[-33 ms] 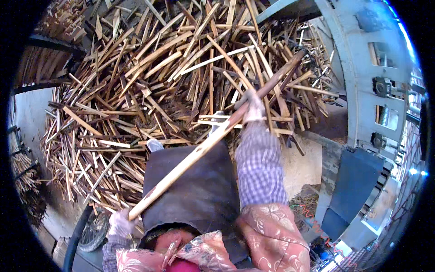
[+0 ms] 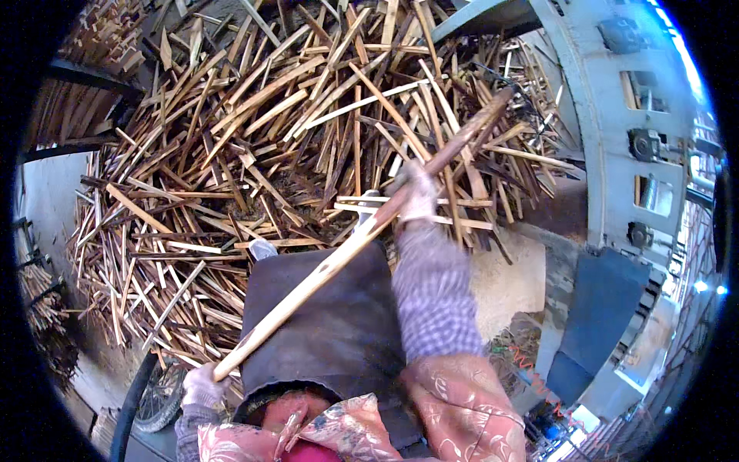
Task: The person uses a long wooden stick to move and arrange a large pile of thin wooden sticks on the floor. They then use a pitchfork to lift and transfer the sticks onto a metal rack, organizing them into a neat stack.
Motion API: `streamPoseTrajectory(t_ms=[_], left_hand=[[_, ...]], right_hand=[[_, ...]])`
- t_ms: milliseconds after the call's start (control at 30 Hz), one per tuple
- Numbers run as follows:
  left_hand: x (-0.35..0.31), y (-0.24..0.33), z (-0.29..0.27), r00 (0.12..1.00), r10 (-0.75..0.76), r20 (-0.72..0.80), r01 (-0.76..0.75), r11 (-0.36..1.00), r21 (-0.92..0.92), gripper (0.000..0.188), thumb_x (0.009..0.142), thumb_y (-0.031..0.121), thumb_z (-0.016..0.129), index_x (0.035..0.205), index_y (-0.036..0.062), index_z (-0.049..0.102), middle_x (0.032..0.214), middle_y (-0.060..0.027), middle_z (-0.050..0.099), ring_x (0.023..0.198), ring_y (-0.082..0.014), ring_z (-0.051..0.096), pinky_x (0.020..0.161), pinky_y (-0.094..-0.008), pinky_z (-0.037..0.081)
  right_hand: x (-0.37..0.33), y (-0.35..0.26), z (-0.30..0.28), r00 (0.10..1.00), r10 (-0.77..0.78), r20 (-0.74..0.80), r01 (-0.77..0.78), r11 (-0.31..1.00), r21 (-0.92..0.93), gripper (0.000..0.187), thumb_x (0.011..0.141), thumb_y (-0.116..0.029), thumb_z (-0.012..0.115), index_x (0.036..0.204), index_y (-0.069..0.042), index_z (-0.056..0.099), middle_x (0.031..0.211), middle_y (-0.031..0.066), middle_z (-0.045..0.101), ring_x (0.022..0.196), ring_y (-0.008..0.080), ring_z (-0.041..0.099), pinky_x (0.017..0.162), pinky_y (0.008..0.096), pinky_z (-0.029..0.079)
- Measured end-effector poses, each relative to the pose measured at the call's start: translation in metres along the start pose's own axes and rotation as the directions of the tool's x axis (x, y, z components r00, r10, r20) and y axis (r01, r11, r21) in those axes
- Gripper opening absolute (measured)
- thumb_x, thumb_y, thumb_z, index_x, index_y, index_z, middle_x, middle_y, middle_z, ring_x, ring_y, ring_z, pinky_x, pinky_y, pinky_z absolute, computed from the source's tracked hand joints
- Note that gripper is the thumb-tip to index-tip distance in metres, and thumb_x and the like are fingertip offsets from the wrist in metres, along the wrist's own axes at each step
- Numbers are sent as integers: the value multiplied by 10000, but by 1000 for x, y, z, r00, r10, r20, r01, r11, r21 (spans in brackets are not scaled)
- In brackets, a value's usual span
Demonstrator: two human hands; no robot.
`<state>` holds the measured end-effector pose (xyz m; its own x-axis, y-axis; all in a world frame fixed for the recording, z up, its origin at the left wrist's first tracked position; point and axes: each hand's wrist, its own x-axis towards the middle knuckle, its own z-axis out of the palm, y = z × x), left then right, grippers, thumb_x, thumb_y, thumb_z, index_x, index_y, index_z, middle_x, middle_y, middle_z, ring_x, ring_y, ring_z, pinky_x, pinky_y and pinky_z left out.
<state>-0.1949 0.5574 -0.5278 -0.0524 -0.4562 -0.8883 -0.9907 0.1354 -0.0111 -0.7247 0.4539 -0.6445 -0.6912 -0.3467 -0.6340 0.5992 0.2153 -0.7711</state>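
Observation:
A long wooden pole (image 2: 315,277) slants across my front, pale and smooth at the near left, dark and rough toward the far right. My left hand (image 2: 203,385), in a light glove, is closed round its near end at the lower left. Farther up, my right hand (image 2: 418,191), in a pale glove too, is closed round the darker part; its fingers are slightly blurred. The pole's dark far tip hangs over or among a heap of thin wood strips (image 2: 308,112); whether it touches them I cannot tell. Beneath the pole a dark apron (image 2: 331,308) covers my lap.
At the right stands a grey-blue metal machine frame (image 2: 593,123) with a dark blue panel (image 2: 604,308) below it. A wheel (image 2: 160,394) and a dark curved tube (image 2: 132,404) are at the lower left. Stacked wood (image 2: 92,100) lies at the upper left.
My right hand has shifted slightly down and left, and the pole's far end has moved a little left with it. My left hand has hardly moved.

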Motion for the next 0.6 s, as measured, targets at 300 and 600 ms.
streamPoseTrajectory(t_ms=[300,600], left_hand=[[-27,-131,-9,930,-356,92,350,934,78,454,620,427,702,947,123,620,854,-146,636,831,-318,604,704,-412,484],[70,-14,-37,979,-203,20,200,976,81,470,610,372,723,995,120,625,869,-167,637,844,-304,612,718,-400,491]], right_hand=[[-181,65,46,886,448,124,-463,870,169,153,726,-136,600,811,-57,500,620,50,502,502,190,506,514,364,498],[-31,-41,6,953,147,266,-190,972,141,173,734,-213,596,691,-85,488,623,41,482,552,194,498,583,353,466]])
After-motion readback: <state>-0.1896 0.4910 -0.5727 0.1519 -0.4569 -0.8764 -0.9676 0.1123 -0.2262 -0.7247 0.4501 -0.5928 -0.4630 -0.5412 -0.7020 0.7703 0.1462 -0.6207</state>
